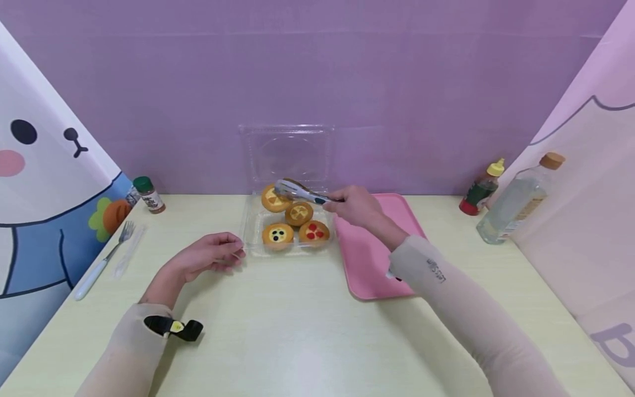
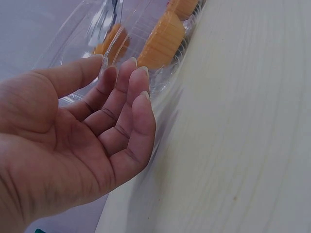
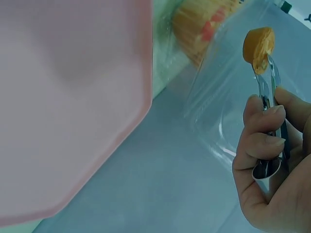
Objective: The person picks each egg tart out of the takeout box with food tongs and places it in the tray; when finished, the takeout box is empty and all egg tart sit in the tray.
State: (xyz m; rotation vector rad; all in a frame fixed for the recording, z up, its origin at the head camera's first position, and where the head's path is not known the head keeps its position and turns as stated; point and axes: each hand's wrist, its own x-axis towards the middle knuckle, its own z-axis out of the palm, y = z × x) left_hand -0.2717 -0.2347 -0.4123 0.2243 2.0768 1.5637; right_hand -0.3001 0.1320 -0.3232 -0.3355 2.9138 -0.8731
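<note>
While the right hand (image 1: 356,207) curls round silver metal tongs (image 1: 307,194) pinching a round golden-brown tart (image 3: 251,46) over the clear plastic container (image 1: 255,220), left hand (image 1: 210,256) fingertips pinch its edge; light, level squeeze should avoid crushing.

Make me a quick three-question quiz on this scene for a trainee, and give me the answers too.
1. Which hand holds the tongs: a) left, b) right?
2. True or false: the lid of the clear plastic container stands open.
3. What colour is the cap of the small labelled jar near the fork?

Key: 1. b, the right hand; 2. true; 3. green.
</note>
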